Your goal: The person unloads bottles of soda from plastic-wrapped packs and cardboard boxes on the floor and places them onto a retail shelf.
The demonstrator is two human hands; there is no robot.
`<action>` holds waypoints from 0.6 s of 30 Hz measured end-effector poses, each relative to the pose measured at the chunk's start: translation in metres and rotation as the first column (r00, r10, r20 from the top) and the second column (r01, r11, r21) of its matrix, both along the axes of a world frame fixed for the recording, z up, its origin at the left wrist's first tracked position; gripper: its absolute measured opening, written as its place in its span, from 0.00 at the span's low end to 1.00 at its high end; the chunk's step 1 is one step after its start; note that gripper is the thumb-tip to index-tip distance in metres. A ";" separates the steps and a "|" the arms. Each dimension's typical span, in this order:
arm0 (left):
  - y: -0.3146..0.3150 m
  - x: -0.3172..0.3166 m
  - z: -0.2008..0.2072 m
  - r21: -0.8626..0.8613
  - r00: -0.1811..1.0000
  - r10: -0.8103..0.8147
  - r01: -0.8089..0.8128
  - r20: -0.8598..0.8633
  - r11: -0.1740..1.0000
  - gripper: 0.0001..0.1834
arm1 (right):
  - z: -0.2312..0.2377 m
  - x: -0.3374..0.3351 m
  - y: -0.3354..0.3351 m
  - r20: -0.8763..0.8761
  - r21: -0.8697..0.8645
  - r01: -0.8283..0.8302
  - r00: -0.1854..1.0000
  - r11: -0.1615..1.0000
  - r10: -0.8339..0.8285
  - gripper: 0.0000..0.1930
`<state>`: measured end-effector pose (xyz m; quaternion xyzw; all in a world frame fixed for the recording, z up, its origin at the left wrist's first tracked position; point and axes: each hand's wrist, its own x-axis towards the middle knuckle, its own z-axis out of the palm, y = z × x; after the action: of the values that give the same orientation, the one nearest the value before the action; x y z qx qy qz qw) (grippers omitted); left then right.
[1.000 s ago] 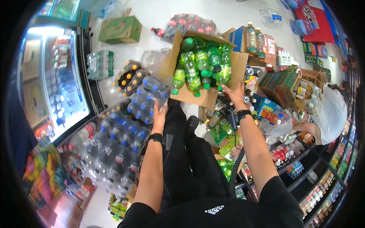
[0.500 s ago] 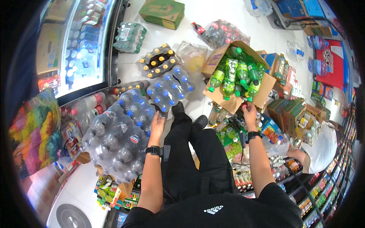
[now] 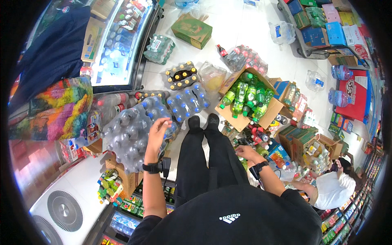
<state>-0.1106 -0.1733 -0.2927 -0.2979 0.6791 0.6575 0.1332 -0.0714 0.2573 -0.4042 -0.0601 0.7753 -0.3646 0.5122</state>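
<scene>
My left hand (image 3: 159,127) hovers over shrink-wrapped packs of bottles, its fingers bent a little and apart, holding nothing. Beneath and left of it lies a big pack of clear bottles (image 3: 124,139), and just beyond is a pack of blue-capped bottles (image 3: 189,102). My right hand (image 3: 247,152) is beside my right thigh, near loose bottles; its fingers reach leftward, loosely bent, with nothing seen in them. Farther off, an open cardboard carton (image 3: 269,119) holds several green bottles (image 3: 250,94), lying tilted. Loose dark bottles (image 3: 259,134) are heaped in front of the carton.
A lit drinks cooler (image 3: 116,53) stands at the left. A green carton (image 3: 192,30) and a pack of yellow-capped bottles (image 3: 181,75) lie on the white floor. A loaded trolley (image 3: 314,51) is at far right. Another person in white (image 3: 337,190) is beside the right shelves.
My right hand has drawn back from the bottles by the carton toward my thigh. My left hand has lifted slightly leftward over the packs. The view has shifted, and my feet now stand side by side.
</scene>
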 end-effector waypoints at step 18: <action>-0.065 0.153 -0.049 -0.786 0.687 0.474 0.237 0.551 0.572 0.51 | 0.053 0.005 0.100 0.160 0.349 0.066 0.979 0.935 -0.129 0.14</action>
<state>0.0420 -0.2380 -0.3417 -0.6043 0.7674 0.1077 0.1851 -0.0664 0.3577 -0.3516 0.1015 0.7793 -0.2534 0.5640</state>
